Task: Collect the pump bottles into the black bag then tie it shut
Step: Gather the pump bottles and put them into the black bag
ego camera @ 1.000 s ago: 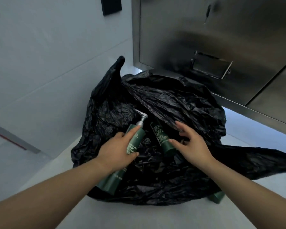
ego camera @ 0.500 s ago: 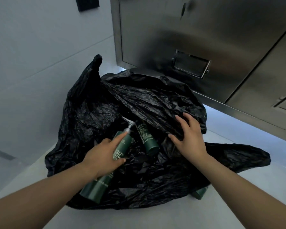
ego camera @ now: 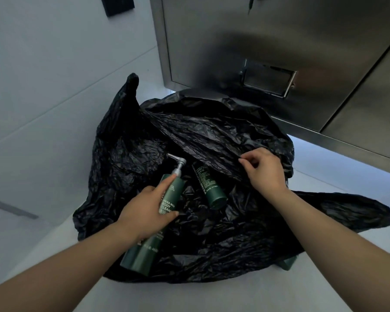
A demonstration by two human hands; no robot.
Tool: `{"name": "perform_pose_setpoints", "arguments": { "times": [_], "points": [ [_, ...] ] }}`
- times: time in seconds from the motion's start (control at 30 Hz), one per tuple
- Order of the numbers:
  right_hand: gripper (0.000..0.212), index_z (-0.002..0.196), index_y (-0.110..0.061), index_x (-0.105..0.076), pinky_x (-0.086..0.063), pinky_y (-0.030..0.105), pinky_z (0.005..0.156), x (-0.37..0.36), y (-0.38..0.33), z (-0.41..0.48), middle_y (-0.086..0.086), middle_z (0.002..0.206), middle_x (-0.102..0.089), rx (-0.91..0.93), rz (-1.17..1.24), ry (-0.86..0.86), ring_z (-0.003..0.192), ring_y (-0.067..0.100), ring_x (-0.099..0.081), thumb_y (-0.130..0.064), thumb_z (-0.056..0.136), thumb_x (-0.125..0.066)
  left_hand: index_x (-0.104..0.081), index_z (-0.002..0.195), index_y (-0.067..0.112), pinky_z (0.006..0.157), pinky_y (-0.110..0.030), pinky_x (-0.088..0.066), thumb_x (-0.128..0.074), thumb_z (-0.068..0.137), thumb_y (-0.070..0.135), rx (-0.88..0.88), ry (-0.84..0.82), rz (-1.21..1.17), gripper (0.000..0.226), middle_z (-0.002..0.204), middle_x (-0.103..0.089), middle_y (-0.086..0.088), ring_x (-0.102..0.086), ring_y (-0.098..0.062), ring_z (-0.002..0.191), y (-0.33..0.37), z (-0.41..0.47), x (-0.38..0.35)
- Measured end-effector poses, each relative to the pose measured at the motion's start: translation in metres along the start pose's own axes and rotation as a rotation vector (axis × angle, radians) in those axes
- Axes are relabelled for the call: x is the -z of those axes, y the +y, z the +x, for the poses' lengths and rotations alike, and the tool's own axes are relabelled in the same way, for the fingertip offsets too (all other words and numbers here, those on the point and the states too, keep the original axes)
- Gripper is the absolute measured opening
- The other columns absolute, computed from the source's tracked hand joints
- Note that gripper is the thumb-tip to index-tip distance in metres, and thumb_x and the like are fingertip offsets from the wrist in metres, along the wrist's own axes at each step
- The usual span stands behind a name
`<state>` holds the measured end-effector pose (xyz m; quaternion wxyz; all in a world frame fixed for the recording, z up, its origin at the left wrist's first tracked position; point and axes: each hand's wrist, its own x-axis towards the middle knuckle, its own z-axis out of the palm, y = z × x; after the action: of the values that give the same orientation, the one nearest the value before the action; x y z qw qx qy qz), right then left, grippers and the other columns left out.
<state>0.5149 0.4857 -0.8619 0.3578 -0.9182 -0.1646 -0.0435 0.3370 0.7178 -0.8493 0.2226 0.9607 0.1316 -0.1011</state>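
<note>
A crumpled black bag lies spread on a pale surface. My left hand grips a dark green pump bottle, its silver pump head pointing away toward the bag's opening. A second green bottle lies partly under the bag's upper flap, base toward me. My right hand pinches the edge of that upper flap just right of the second bottle. A third green bottle peeks out from under the bag's lower right edge.
A stainless steel cabinet with a recessed handle stands right behind the bag. A pale wall rises on the left, with a dark panel at its top. The pale surface extends toward me below the bag.
My right hand has gone from flat on the bag to pinching and lifting the upper flap's edge. My left hand keeps hold of the pump bottle in about the same place.
</note>
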Motion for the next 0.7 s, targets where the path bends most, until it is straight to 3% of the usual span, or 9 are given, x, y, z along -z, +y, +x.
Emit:
{"name": "perform_pose_setpoints", "arguments": {
  "times": [0.13, 0.27, 0.43, 0.5, 0.57, 0.63, 0.7],
  "points": [
    [0.006, 0.088, -0.023, -0.069, -0.036, 0.006, 0.065, 0.015, -0.004, 0.001, -0.014, 0.083, -0.060, 0.003, 0.090, 0.054, 0.073, 0.000, -0.055, -0.025, 0.087, -0.064, 0.008, 0.139, 0.060, 0.074, -0.036, -0.054, -0.061, 0.079, 0.055, -0.015, -0.021, 0.020, 0.092, 0.109, -0.049, -0.001, -0.057, -0.018, 0.083, 0.000, -0.003, -0.006],
    [0.010, 0.081, -0.031, -0.065, -0.038, 0.001, 0.058, 0.031, -0.006, 0.001, -0.021, 0.071, -0.061, 0.021, 0.145, 0.108, 0.070, -0.009, -0.057, -0.022, 0.085, -0.066, 0.007, 0.140, 0.058, 0.071, -0.031, -0.052, -0.062, 0.079, 0.055, -0.013, -0.028, -0.005, 0.092, 0.107, -0.048, -0.001, -0.055, -0.016, 0.080, 0.003, 0.004, -0.008],
    [0.017, 0.083, -0.034, -0.064, -0.038, 0.000, 0.059, 0.040, -0.014, 0.000, -0.020, 0.071, -0.061, 0.036, 0.172, 0.127, 0.071, -0.007, -0.057, -0.018, 0.084, -0.067, 0.007, 0.142, 0.055, 0.067, -0.027, -0.046, -0.063, 0.080, 0.054, -0.007, -0.041, -0.004, 0.093, 0.111, -0.050, -0.006, -0.053, -0.018, 0.082, 0.014, 0.020, -0.010],
    [0.017, 0.084, -0.033, -0.065, -0.039, 0.001, 0.058, 0.041, -0.018, 0.001, -0.019, 0.071, -0.062, 0.044, 0.194, 0.144, 0.069, -0.007, -0.057, -0.017, 0.084, -0.067, 0.009, 0.142, 0.054, 0.073, -0.030, -0.050, -0.063, 0.081, 0.053, -0.025, -0.016, 0.029, 0.095, 0.129, -0.045, -0.014, -0.057, -0.025, 0.093, 0.021, 0.031, -0.006],
    [0.018, 0.084, -0.033, -0.065, -0.039, 0.001, 0.058, 0.040, -0.023, 0.002, -0.018, 0.071, -0.062, 0.055, 0.230, 0.162, 0.066, -0.007, -0.057, -0.016, 0.084, -0.067, 0.011, 0.143, 0.053, 0.084, -0.035, -0.051, -0.061, 0.082, 0.054, -0.027, 0.037, 0.052, 0.094, 0.151, -0.025, -0.015, -0.051, -0.034, 0.117, 0.025, 0.042, 0.000],
    [0.017, 0.085, -0.032, -0.065, -0.040, 0.002, 0.057, 0.037, -0.028, 0.001, -0.017, 0.072, -0.063, 0.065, 0.262, 0.154, 0.066, -0.006, -0.057, -0.015, 0.084, -0.067, 0.009, 0.144, 0.051, 0.090, -0.039, -0.050, -0.058, 0.082, 0.058, -0.032, 0.073, 0.065, 0.091, 0.157, -0.015, -0.011, -0.043, -0.035, 0.128, 0.028, 0.044, 0.003],
    [0.016, 0.086, -0.032, -0.065, -0.041, 0.003, 0.057, 0.031, -0.032, 0.000, -0.015, 0.074, -0.064, 0.072, 0.278, 0.122, 0.066, -0.004, -0.057, -0.016, 0.085, -0.066, 0.007, 0.145, 0.049, 0.091, -0.038, -0.050, -0.057, 0.083, 0.059, -0.053, 0.061, 0.067, 0.090, 0.157, -0.016, -0.009, -0.041, -0.032, 0.130, 0.028, 0.037, 0.000]
  ]
}}
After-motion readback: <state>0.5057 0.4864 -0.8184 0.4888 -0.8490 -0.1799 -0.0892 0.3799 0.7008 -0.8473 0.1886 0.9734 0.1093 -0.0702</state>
